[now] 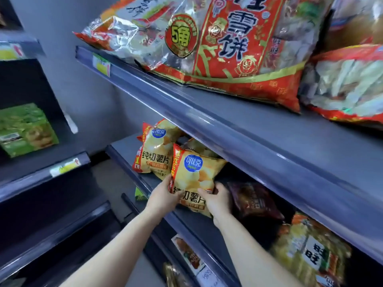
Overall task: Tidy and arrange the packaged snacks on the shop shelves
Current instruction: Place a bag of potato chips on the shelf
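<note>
A yellow crisp bag (194, 179) is held at its lower corners by both hands over the front of the middle shelf (193, 227): the thumb of the left hand (163, 198) is pressed on the bag's front with the fingers curled behind it, and the right hand (217, 200) is curled round the lower right edge. A second yellow bag (155, 150) is seen just behind it to the left, and a dark brown packet (252, 199) just beside the right hand.

Yellow crisp packet (194, 179) stands tilted at the shelf (123, 146) front, overlapping a matching packet (154, 150) behind it
</note>
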Tool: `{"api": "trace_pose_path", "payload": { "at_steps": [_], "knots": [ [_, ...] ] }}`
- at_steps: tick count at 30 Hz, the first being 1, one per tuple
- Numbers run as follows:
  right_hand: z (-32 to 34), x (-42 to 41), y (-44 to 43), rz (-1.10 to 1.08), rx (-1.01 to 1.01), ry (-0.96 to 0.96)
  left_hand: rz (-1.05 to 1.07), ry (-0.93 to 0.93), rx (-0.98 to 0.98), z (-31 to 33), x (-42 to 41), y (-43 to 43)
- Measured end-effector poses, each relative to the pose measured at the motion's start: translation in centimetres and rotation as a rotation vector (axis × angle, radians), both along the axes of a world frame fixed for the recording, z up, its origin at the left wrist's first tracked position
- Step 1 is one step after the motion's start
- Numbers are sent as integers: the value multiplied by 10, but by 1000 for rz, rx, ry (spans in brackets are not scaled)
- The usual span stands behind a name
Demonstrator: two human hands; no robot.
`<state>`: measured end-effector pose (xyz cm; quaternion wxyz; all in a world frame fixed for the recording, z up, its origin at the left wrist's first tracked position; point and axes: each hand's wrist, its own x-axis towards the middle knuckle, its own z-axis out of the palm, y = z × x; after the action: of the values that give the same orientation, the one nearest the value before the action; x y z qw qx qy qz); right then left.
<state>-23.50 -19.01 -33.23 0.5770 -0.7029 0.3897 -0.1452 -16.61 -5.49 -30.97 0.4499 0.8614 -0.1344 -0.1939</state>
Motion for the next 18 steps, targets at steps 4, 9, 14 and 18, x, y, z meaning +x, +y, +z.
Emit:
{"api": "trace_pose_path", "payload": {
  "at_steps": [4,9,14,18],
  "knots": [
    [-9,28,-1,-4,54,76,-125,6,1,-13,36,-8],
    [-20,27,-14,-215,23,82,-207,-51,26,-24,57,-21],
    [-40,-10,-48,-800,-238,254,-177,-196,133,-26,61,-30],
    [-32,-28,-53,-852,-71,378,-160,-231,144,-26,60,-31]
  ]
}}
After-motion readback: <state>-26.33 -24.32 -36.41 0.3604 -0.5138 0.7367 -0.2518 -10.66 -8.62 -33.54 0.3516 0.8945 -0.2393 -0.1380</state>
